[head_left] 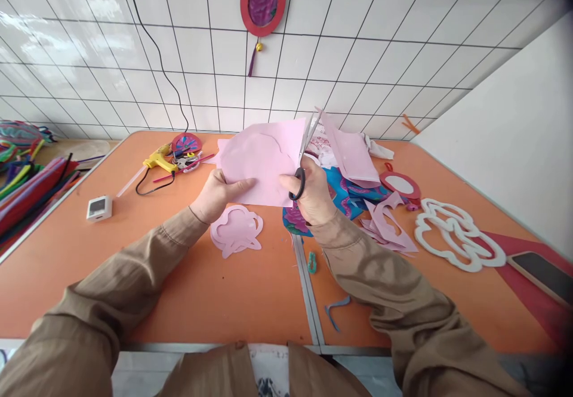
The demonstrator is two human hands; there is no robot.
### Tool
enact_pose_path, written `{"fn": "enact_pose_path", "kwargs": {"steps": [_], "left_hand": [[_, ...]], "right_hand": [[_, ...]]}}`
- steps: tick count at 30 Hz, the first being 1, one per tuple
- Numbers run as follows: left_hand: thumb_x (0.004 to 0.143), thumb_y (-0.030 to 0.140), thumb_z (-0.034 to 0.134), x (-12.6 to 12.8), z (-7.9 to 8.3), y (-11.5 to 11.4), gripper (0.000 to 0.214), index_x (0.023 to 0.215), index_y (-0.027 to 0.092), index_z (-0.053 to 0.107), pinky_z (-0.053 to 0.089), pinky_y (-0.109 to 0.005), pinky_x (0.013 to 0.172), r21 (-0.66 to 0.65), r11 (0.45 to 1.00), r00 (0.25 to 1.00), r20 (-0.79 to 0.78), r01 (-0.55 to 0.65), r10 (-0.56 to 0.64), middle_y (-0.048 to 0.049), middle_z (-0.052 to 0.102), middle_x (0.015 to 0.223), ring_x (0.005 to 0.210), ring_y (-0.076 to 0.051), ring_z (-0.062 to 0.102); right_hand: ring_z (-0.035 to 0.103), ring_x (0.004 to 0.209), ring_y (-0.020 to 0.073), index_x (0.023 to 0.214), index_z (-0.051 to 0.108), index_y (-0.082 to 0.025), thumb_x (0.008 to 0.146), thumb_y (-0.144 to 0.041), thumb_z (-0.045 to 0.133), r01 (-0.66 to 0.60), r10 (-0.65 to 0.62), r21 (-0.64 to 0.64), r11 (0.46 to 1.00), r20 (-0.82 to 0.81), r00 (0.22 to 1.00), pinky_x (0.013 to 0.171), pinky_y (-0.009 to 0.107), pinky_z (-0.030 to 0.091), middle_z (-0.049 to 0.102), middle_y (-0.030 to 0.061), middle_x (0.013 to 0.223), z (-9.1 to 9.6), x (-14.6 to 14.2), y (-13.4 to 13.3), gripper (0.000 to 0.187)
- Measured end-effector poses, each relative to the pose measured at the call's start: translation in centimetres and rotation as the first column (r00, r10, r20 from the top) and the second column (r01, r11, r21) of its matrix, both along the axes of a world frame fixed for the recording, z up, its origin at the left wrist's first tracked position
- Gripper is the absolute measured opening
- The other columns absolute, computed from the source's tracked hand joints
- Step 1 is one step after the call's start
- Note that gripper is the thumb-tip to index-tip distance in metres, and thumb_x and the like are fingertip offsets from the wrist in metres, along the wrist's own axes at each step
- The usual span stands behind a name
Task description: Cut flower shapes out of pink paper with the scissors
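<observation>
My left hand (219, 194) pinches the lower edge of a pink paper sheet (262, 161), held up over the orange table (179, 277). My right hand (313, 197) grips black-handled scissors (302, 158), whose blades point up along the sheet's right edge. A curved line is drawn on the sheet. Below my left hand a pink cut-out shape (236, 230) lies flat on the table. Another pink piece (351, 152) sticks up just right of the blades.
A yellow glue gun (159, 158) with a black cord lies at the back left, beside a small white device (99, 208). Pink scraps (387, 227), patterned blue fabric (349, 194), white foam cut-outs (454, 236) and a phone (544, 271) lie right. Coloured sheets (27, 194) stack far left.
</observation>
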State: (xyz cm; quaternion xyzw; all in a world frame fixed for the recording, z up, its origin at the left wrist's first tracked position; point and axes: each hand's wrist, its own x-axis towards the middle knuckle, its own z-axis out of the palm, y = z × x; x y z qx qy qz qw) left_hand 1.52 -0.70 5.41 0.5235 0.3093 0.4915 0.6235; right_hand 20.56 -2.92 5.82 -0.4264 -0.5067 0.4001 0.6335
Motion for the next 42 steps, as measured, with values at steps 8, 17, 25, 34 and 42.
{"fn": "enact_pose_path", "kwargs": {"steps": [8, 17, 25, 34, 42], "left_hand": [[0.064, 0.033, 0.09, -0.1, -0.1, 0.2, 0.032, 0.089, 0.016, 0.079, 0.059, -0.034, 0.074, 0.034, 0.998, 0.998, -0.031, -0.045, 0.046, -0.0071, 0.079, 0.086, 0.083, -0.026, 0.073], [0.064, 0.035, 0.089, 0.1, -0.2, -0.1, 0.033, 0.089, 0.017, 0.078, 0.059, -0.038, 0.075, 0.019, 0.998, 0.998, -0.038, -0.054, 0.055, -0.007, 0.078, 0.083, 0.084, -0.028, 0.073], [0.071, 0.066, 0.073, -0.1, 0.4, 0.4, 0.052, 0.094, 0.02, 0.078, 0.06, -0.041, 0.079, -0.096, 0.995, 0.997, 0.072, 0.014, -0.007, -0.0104, 0.078, 0.095, 0.1, -0.036, 0.071], [0.062, 0.034, 0.09, 0.3, 0.4, -0.7, 0.037, 0.091, 0.014, 0.078, 0.059, -0.04, 0.082, -0.05, 0.999, 1.0, -0.009, -0.01, 0.01, -0.0108, 0.079, 0.093, 0.093, -0.031, 0.073], [0.058, 0.036, 0.092, 0.5, 0.7, -0.6, 0.039, 0.087, 0.013, 0.077, 0.059, -0.042, 0.082, -0.069, 0.997, 0.999, -0.002, -0.035, 0.035, -0.0122, 0.079, 0.091, 0.089, -0.031, 0.074]], "right_hand": [[0.06, 0.068, 0.0161, 0.085, 0.058, -0.024, 0.062, -0.034, 0.075, -0.058, 0.059, 0.033, 0.998, -0.023, 0.998, 0.056, 0.028, 0.048, 0.063, -0.0035, 0.07, -0.2, -0.1, 0.1, 0.031], [0.054, 0.064, 0.0168, 0.079, 0.058, -0.026, 0.059, -0.031, 0.076, 0.017, -0.017, 0.002, 1.0, 0.021, 1.0, 0.053, 0.029, 0.044, 0.054, -0.0048, 0.059, 0.2, -0.1, -0.1, 0.028], [0.049, 0.061, 0.0143, 0.077, 0.057, -0.025, 0.056, -0.029, 0.077, 0.011, -0.012, -0.017, 1.0, -0.032, 0.999, 0.05, 0.027, 0.04, 0.05, -0.0059, 0.059, 0.2, -0.1, 0.0, 0.029], [0.048, 0.057, 0.0113, 0.073, 0.055, -0.023, 0.057, -0.029, 0.077, -0.007, 0.007, -0.018, 1.0, -0.026, 1.0, 0.05, 0.024, 0.042, 0.053, -0.0066, 0.06, 0.1, -0.2, -0.1, 0.028], [0.058, 0.063, 0.0152, 0.08, 0.057, -0.023, 0.063, -0.037, 0.077, -0.089, 0.086, -0.038, 0.995, -0.067, 0.994, 0.056, 0.029, 0.05, 0.06, -0.0039, 0.066, -0.1, -0.1, -0.1, 0.03]]}}
